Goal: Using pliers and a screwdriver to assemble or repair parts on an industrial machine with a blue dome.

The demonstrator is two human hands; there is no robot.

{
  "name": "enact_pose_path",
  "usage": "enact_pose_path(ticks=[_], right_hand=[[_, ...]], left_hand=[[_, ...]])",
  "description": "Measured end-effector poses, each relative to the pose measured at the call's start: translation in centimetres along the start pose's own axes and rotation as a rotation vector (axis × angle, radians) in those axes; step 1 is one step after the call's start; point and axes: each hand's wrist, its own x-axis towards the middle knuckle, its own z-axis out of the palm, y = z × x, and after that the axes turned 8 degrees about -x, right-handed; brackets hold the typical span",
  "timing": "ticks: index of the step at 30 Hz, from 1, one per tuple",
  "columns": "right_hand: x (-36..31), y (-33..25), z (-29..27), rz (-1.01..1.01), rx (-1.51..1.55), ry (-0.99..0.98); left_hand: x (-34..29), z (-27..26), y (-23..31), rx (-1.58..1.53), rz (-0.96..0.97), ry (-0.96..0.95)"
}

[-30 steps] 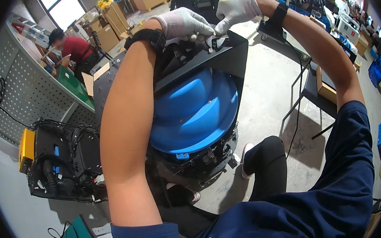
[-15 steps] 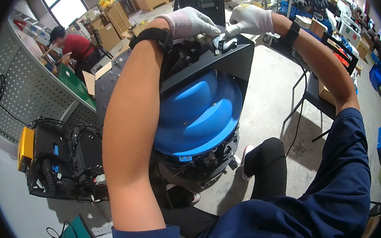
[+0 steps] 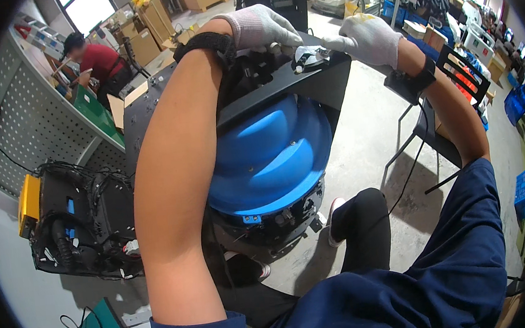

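A large black machine housing (image 3: 305, 80) with a ribbed blue dome (image 3: 265, 157) under it stands before me. My left hand (image 3: 263, 28), in a white glove, reaches over its top edge with fingers bent down and drawn together beside small metal fittings. Whatever those fingertips grip is hidden. To the right, my right hand (image 3: 367, 39), also gloved, is closed, thumb and forefinger pointing left at the housing's corner. Anything in that pinch is too small to name. Between the hands, a small shiny silvery-white part (image 3: 310, 56) sits on the housing top.
An opened black unit with cables and a yellow side (image 3: 29, 205) stands left, near a perforated grey panel (image 3: 18, 116). A person in red (image 3: 103, 60) sits at the far left. A black chair (image 3: 437, 130) is at right, with a cable hanging from my right wrist nearby.
My right hand has shifted right and slightly down, away from the left fingertips, and its wrist has turned. The left hand stays nearly in place. The view has shifted slightly.
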Motion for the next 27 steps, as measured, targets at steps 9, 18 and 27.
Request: enact_pose_path(ticks=[9, 18, 27], right_hand=[[-3.8, -3.1, -1.8, 0.227, -0.033, 0.032], [-5.5, -4.2, -3.3, 0.296, -0.101, -0.058], [-2.4, 2.4, -1.9, 0.049, 0.088, 0.29]], left_hand=[[0.3, 0.1, -0.2, -0.042, -0.02, -0.006], [0.2, 0.1, 0.2, 0.038, -0.022, 0.021], [-0.1, 0.6, 0.2, -0.021, -0.03, 0.043]])
